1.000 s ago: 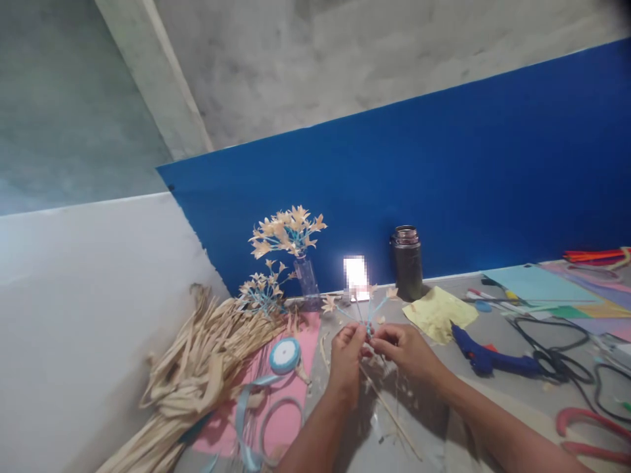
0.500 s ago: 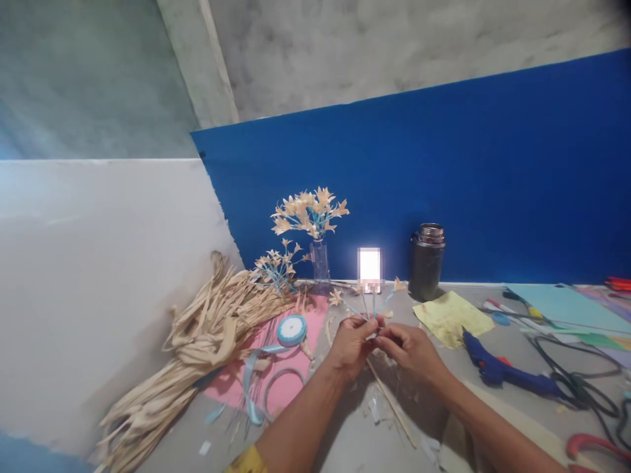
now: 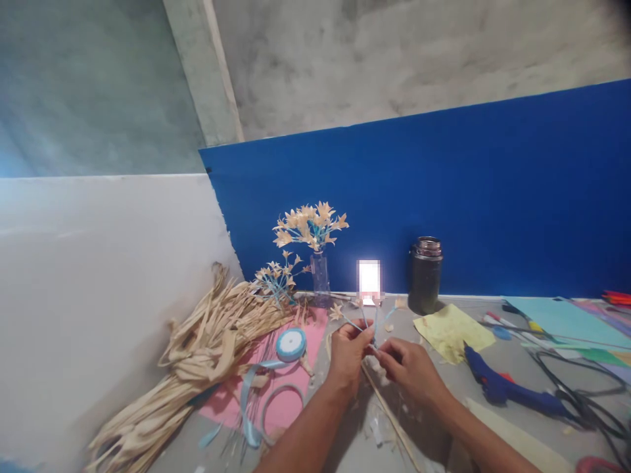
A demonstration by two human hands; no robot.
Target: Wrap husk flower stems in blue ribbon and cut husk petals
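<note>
the left hand (image 3: 351, 355) pinches a small bunch of craft flowers (image 3: 365, 316) by its blue stems (image 3: 376, 320). the right hand (image 3: 407, 363) pinches them lower down, fingertips together.

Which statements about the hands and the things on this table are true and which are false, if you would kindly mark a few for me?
1. The left hand holds thin flower stems. True.
2. The dark flask lies on its side. False: it stands upright.
3. The clear vase holds pale flowers. True.
4. The right hand grips the blue glue gun. False: the glue gun lies on the table, apart from that hand, whose fingertips are at the stems.
5. The ribbon roll is on the yellow paper. False: it is on the pink sheet.
</note>
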